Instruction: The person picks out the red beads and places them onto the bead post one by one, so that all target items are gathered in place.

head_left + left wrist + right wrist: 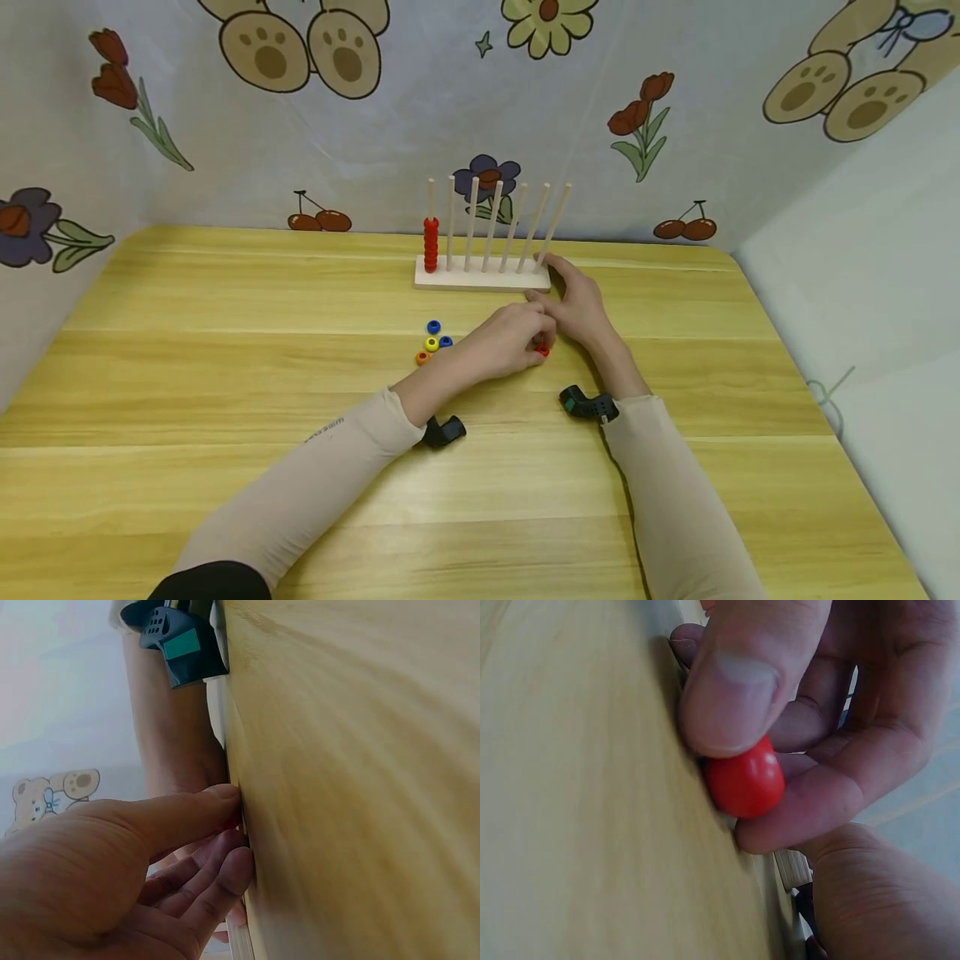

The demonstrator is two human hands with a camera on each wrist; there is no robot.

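Note:
My left hand (504, 340) pinches a red bead (746, 781) between thumb and a finger, just above or on the table; only a sliver of red shows in the left wrist view. My right hand (581, 308) holds the right end of a wooden peg stand (480, 282), thumb at the front edge and a finger by the last peg. The stand carries a row of upright pegs. On its leftmost peg sits a stack of red beads (431, 246); the other pegs are bare. The left hand partly covers the right hand's thumb side in the head view.
Left of my left forearm lie loose beads: blue (433, 327), yellow (432, 343), another blue (446, 342) and orange (422, 357). The forearm may hide more. Behind the wooden table (225, 375) hangs a patterned cloth (420, 133); a white wall (885, 275) is at right.

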